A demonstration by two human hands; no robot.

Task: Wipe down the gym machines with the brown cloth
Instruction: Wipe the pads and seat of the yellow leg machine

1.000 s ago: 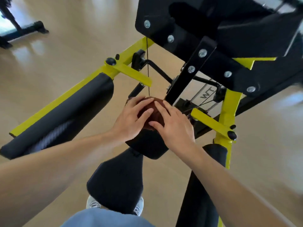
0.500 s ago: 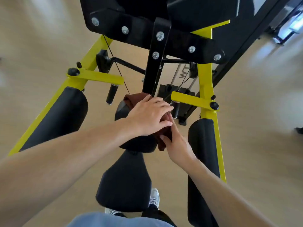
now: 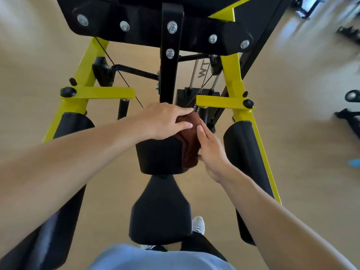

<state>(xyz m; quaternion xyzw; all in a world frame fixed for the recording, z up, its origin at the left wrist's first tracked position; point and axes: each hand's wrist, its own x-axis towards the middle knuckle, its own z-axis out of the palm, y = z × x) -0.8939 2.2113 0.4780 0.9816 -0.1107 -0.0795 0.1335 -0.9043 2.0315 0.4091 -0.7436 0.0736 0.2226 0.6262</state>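
A brown cloth (image 3: 190,142) is draped over the top right edge of the black chest pad (image 3: 158,157) of a yellow and black gym machine (image 3: 236,75). My left hand (image 3: 163,119) lies flat on the pad's top with its fingers pressing the cloth. My right hand (image 3: 211,151) presses the cloth against the pad's right side, fingers pointing up. Below the pad is the black seat (image 3: 159,213).
Black arm pads flank the seat, the left arm pad (image 3: 58,221) and the right arm pad (image 3: 245,158), on yellow frame arms. The weight stack (image 3: 196,94) with cables stands behind. Other dark equipment (image 3: 348,114) sits on the tan floor at far right. My white shoe (image 3: 198,225) is beside the seat.
The view has swung so the machine is centred. The cloth has slid from the pad's top toward its right side, and my right hand has moved down the side with it.
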